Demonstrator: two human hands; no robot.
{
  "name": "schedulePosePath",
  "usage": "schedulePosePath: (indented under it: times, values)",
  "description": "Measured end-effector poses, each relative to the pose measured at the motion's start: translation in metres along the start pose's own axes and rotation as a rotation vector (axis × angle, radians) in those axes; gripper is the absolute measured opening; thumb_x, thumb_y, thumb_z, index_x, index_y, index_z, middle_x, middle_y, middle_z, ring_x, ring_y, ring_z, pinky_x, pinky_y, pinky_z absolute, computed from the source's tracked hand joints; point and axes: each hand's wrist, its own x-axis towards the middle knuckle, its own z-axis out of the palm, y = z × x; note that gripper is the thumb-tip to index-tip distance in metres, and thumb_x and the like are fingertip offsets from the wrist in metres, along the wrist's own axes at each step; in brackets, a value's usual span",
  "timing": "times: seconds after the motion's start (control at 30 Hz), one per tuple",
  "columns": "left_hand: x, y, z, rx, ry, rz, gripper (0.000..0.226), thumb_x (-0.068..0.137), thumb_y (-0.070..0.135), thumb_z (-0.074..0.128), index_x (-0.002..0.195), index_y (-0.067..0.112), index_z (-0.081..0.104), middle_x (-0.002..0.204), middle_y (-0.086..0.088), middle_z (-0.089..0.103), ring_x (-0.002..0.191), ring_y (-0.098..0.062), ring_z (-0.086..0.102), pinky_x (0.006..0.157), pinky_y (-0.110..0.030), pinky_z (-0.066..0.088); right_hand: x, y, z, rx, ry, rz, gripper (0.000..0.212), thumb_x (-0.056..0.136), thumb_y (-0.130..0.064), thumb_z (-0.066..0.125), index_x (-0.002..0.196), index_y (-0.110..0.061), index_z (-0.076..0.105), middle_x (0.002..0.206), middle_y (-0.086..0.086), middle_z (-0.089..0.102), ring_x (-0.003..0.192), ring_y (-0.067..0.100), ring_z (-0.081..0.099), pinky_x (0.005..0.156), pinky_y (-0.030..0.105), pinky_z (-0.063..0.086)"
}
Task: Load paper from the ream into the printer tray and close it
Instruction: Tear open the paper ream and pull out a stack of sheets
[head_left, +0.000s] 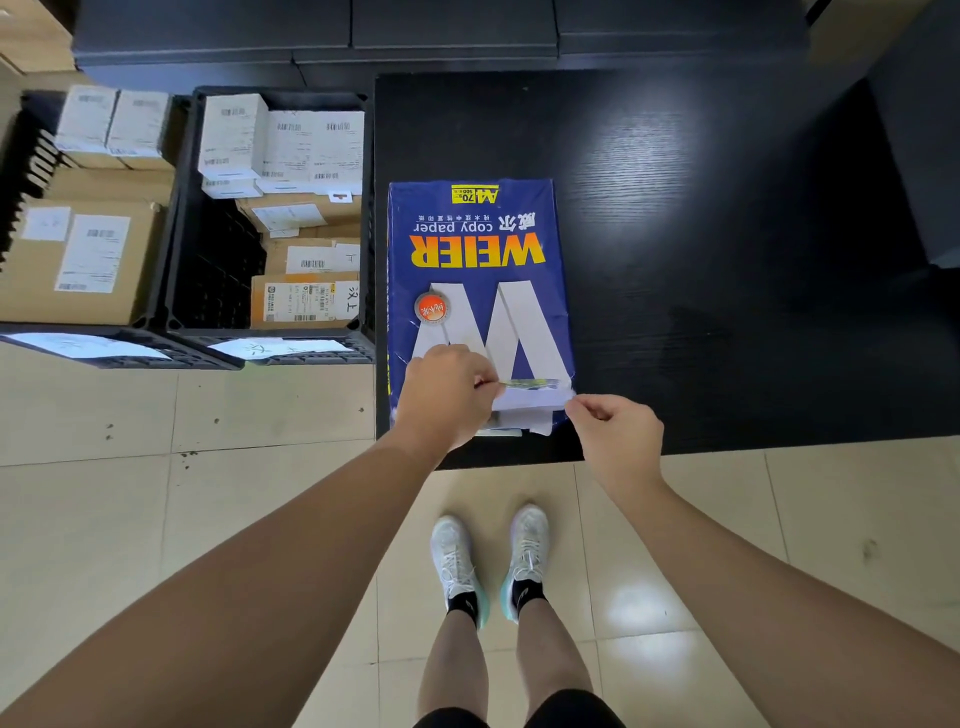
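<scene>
Head view: wrapped ream (480, 291) lies flat on the bench (727, 260), extending away from both hands. Left hand (447, 400) pinches the torn wrapper flap (530, 397); right hand (615, 431) pinches its near corner. Likely heavy, the wrapper slick; grip loose sheets by their edges.

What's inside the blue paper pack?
White sheets peek out of the ream at its torn near end, between both hands. The wrapper hides the rest of the stack.
</scene>
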Motion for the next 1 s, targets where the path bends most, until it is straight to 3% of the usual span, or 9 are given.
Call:
schedulePosePath:
  times: [0.13, 0.33, 0.57, 0.73, 1.0]
  values:
    - [-0.001, 0.001, -0.001, 0.003, -0.02, -0.022, 0.018, 0.089, 0.033, 0.067, 0.09, 0.021, 0.08, 0.093, 0.0, 0.072, 0.096, -0.024, 0.06, 0.087, -0.045, 0.05, -0.001, -0.003, 0.004, 0.0, 0.014, 0.002, 0.016, 0.086, -0.023, 0.071, 0.091, -0.013, 0.082, 0.071, -0.004, 0.073, 0.059, 0.001, 0.059, 0.06, 0.011, 0.042]
    - [-0.001, 0.003, -0.003, 0.013, -0.031, -0.021, 0.018, 0.09, 0.034, 0.067, 0.09, 0.022, 0.08, 0.094, 0.002, 0.072, 0.097, -0.022, 0.06, 0.088, -0.046, 0.049, 0.002, -0.005, 0.009, 0.087, 0.052, 0.125, 0.016, 0.084, -0.027, 0.071, 0.089, -0.013, 0.078, 0.074, -0.004, 0.073, 0.067, 0.014, 0.065, 0.067, 0.027, 0.052]
    - [-0.002, 0.004, -0.003, 0.032, -0.035, -0.022, 0.018, 0.091, 0.035, 0.066, 0.091, 0.023, 0.079, 0.096, 0.003, 0.072, 0.097, -0.021, 0.06, 0.089, -0.045, 0.048, 0.004, -0.006, 0.016, 0.085, 0.052, 0.178, 0.014, 0.086, -0.023, 0.067, 0.081, -0.011, 0.073, 0.067, -0.004, 0.067, 0.069, 0.018, 0.064, 0.067, 0.03, 0.052]
    - [-0.003, 0.006, -0.004, 0.048, -0.031, -0.034, 0.019, 0.091, 0.034, 0.065, 0.09, 0.024, 0.08, 0.097, 0.004, 0.072, 0.099, -0.021, 0.059, 0.088, -0.041, 0.045, 0.001, -0.008, 0.016, 0.084, 0.063, 0.136, 0.013, 0.083, -0.021, 0.07, 0.072, -0.014, 0.072, 0.061, -0.011, 0.063, 0.063, 0.013, 0.061, 0.062, 0.023, 0.044]
    - [-0.004, 0.007, -0.005, 0.078, -0.031, -0.037, 0.02, 0.092, 0.035, 0.063, 0.092, 0.025, 0.08, 0.1, 0.004, 0.072, 0.101, -0.021, 0.059, 0.088, -0.041, 0.041, -0.001, -0.009, 0.02, 0.11, 0.079, 0.168, 0.013, 0.083, -0.021, 0.07, 0.073, -0.014, 0.072, 0.062, -0.01, 0.063, 0.071, 0.017, 0.064, 0.069, 0.029, 0.051]
